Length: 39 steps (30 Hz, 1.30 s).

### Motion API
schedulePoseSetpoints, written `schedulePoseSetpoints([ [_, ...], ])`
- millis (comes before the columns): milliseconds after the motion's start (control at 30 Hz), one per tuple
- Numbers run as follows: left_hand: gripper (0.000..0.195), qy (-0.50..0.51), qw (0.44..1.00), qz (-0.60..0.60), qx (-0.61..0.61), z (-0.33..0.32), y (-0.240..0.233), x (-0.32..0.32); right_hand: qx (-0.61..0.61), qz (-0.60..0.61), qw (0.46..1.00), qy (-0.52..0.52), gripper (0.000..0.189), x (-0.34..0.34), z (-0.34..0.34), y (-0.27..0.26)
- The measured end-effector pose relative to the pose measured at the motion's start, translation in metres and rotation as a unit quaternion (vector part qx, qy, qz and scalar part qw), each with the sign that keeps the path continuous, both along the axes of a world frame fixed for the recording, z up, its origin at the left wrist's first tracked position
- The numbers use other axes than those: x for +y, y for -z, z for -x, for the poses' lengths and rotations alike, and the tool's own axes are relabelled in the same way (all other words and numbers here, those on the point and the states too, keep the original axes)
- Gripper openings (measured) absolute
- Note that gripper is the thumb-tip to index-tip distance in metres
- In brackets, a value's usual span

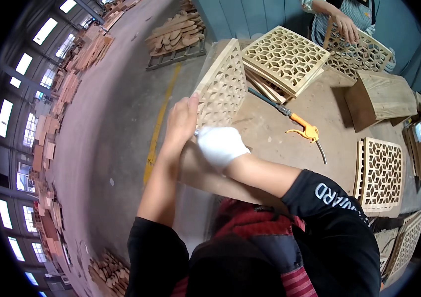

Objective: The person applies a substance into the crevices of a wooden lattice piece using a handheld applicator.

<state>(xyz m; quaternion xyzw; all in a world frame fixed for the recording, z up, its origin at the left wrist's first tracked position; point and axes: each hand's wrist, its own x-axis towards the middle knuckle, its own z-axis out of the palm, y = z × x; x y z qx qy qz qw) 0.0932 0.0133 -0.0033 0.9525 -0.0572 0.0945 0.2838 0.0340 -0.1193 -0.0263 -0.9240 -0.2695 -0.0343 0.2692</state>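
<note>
A pale wooden lattice panel (225, 87) stands tilted on edge at the near left side of the workbench (269, 122). My bare left hand (182, 118) grips its left edge near the lower corner. My right hand (222, 146), in a white glove and blurred, is closed in a fist close against the panel's lower part. A short bit of a metal tool (196, 132) pokes out of the fist towards my left hand; the glove hides the rest. Right of the panel lies an orange air blow gun (307, 130) with a bent metal nozzle, joined to a dark hose (262, 98).
Lattice panels (286, 59) are stacked at the bench's far side. Across from me a co-worker's hand (346, 28) holds another lattice panel (359, 50). A wooden box (385, 96) and more panels (383, 174) stand at right. Left of the bench, a pallet (177, 55) bears wooden pieces.
</note>
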Motion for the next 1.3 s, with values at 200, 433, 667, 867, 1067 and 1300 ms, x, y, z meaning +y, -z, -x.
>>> schedulePoseSetpoints([
  [200,0.059,0.022,0.999,0.017,0.024,-0.011,-0.001,0.007,-0.03,-0.073,0.997,0.021,0.02,0.012,-0.016,0.015],
  [433,0.059,0.016,1.0,0.001,0.004,0.002,0.003,-0.015,0.221,0.01,0.975,0.0,0.031,-0.011,-0.036,-0.003],
  [667,0.06,-0.014,0.999,0.005,0.031,-0.012,-0.003,0.004,0.225,0.01,0.969,-0.105,0.036,-0.013,-0.051,0.007],
  [867,0.061,-0.015,1.0,-0.017,0.02,-0.011,0.004,-0.01,0.187,-0.088,0.965,-0.161,0.041,-0.006,-0.064,0.009],
  [1067,0.064,-0.022,1.0,-0.007,0.019,-0.008,-0.001,-0.003,0.19,0.02,0.972,-0.138,0.035,-0.022,-0.046,-0.004],
  [1300,0.056,-0.011,0.999,-0.028,0.035,-0.009,0.0,-0.015,0.172,-0.049,0.977,-0.114,0.037,0.002,-0.06,0.02],
])
